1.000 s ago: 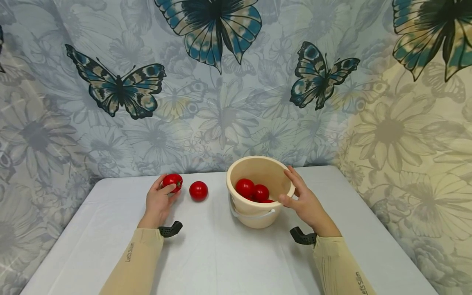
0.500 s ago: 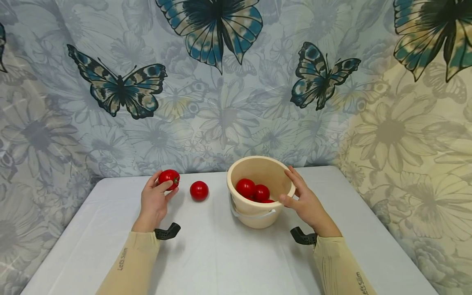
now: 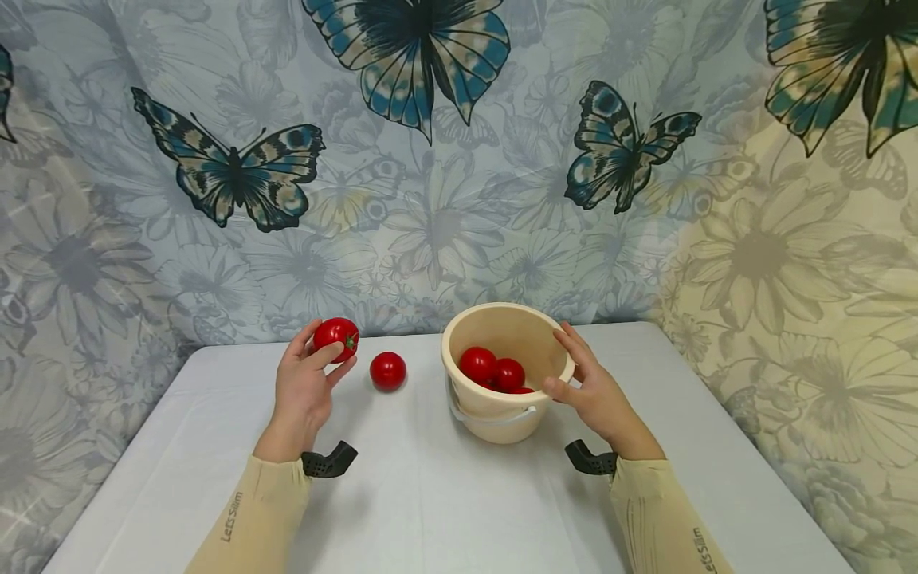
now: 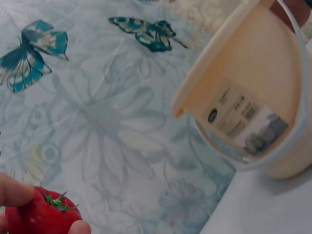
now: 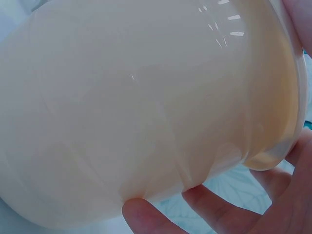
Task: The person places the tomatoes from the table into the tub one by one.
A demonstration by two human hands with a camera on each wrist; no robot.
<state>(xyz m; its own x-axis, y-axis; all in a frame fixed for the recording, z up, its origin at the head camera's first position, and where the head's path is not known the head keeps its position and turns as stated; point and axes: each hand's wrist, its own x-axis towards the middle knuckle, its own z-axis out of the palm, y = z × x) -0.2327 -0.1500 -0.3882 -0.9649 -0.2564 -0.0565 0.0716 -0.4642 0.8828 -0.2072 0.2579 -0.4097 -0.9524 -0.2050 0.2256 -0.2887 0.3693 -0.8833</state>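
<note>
Left hand [image 3: 304, 387]: forearm in a beige sleeve reaches forward over the table, wrist raised, thumb and fingers curled around a round red tomato with a green stem [image 3: 335, 338], which is held clear of the tabletop; the left wrist view shows the same tomato [image 4: 41, 216] pinched between a fingertip above and another below. Right hand [image 3: 591, 391]: forearm also in a beige sleeve, palm set against the right side of a cream plastic bucket with a pale handle [image 3: 502, 414], thumb along the outer wall and fingers curved over the rim; the right wrist view confirms fingers wrapped on the smooth wall [image 5: 146, 117]. Inside the bucket lie several red tomatoes [image 3: 491, 371]. A second loose red tomato [image 3: 388, 371] sits on the table between the left hand and the bucket, touching neither. Surface: white-covered table [image 3: 445, 510]. Behind and on both sides hangs a pale floral curtain printed with large blue-black butterflies [image 3: 229, 171].
</note>
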